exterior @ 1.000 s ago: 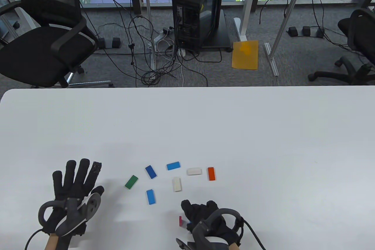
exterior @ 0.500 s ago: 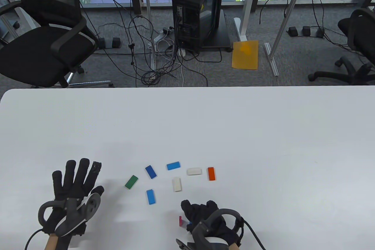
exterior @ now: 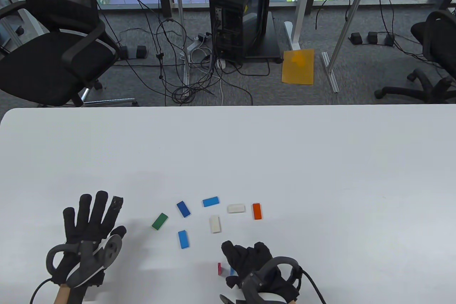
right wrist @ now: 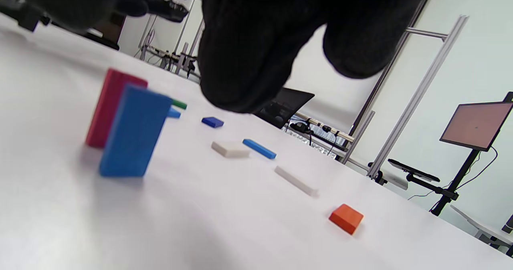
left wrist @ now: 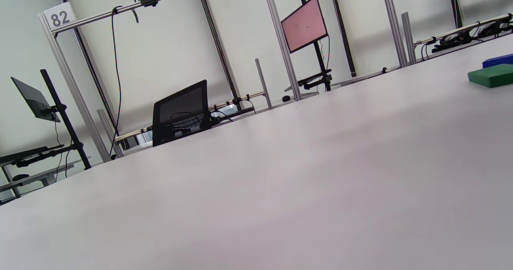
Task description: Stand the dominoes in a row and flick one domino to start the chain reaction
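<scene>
Two dominoes stand upright side by side near the table's front edge: a red domino and a blue domino. My right hand hovers just right of them with loosely curled fingers above the blue one, holding nothing. Several dominoes lie flat farther back: green, dark blue, light blue, another blue, two white and orange. My left hand rests flat on the table with its fingers spread, left of the green domino.
The white table stretches far back and to the right of the dominoes. Beyond its far edge are office chairs, cables and a computer tower on the floor.
My right hand has drawn slightly to the right and towards the front edge, uncovering the standing blue domino beside the red one. The left hand has not moved.
</scene>
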{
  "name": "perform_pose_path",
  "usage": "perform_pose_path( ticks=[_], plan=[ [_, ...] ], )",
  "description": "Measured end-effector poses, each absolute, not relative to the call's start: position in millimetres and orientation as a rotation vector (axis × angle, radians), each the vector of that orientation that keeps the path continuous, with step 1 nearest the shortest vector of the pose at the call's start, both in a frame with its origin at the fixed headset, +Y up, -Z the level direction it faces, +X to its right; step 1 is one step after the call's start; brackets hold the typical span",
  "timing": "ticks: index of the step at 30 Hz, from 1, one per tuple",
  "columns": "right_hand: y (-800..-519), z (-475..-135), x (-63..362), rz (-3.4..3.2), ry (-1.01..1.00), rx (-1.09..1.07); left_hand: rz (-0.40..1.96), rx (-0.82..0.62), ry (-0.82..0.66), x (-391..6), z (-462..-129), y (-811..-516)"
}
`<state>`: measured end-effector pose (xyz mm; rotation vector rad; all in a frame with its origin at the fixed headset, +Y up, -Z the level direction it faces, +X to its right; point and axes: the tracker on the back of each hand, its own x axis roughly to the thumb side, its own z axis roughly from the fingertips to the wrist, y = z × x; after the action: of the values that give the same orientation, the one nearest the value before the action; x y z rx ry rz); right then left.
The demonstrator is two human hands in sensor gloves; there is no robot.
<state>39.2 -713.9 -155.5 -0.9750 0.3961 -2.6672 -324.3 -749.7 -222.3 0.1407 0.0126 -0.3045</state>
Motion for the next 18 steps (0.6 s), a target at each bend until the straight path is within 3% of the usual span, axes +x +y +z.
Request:
perform_pose_path(
  ticks=[5, 11, 14, 18],
  plan=[
    [-697, -170, 66, -2.855, 0.429, -0.856, -0.309, 0.128, 0.014, -325, -223, -751],
    [-682, -209, 86, -2.941, 0.294, -0.570, -0.302, 0.131, 0.017, -325, -223, -749],
    [-687, -237, 85, -2.928, 0.213, -0.404, -0.317, 0.120, 0.026, -326, -224, -751],
    [-717, -277, 73, -2.888, 0.060, -0.251, -0.317, 0.119, 0.030, -327, -224, -750]
  ],
)
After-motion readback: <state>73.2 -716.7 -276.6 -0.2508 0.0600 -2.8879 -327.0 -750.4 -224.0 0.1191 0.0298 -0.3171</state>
